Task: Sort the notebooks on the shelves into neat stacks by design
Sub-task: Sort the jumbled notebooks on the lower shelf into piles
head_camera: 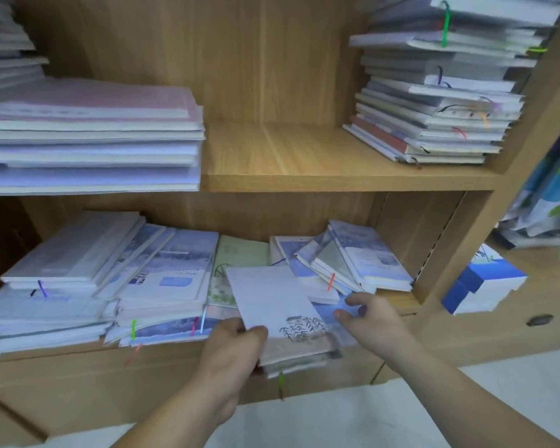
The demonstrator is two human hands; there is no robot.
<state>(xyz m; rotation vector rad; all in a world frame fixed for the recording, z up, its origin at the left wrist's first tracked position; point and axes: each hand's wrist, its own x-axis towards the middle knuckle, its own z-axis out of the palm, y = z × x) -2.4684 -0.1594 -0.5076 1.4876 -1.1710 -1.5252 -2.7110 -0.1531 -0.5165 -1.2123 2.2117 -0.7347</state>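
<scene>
My left hand (pixel 232 349) grips a small pile of white notebooks with an ink plant drawing (pixel 282 312) by its near left corner, tilted over the front edge of the lower shelf (pixel 398 299). My right hand (pixel 369 315) hovers just right of that pile with fingers loosely curled, holding nothing. Blue-and-white landscape notebooks (pixel 172 279) lie in a messy heap on the lower shelf's left. A green floral notebook (pixel 236 253) lies behind the held pile. More blue notebooks (pixel 359 253) are scattered at the right.
The upper shelf (pixel 304 156) carries a wide pink-and-lilac stack (pixel 88 137) at left and a tall uneven stack with ribbon bookmarks (pixel 434 98) at right. A blue-and-white boxed stack (pixel 482 282) sits on a side ledge at the right.
</scene>
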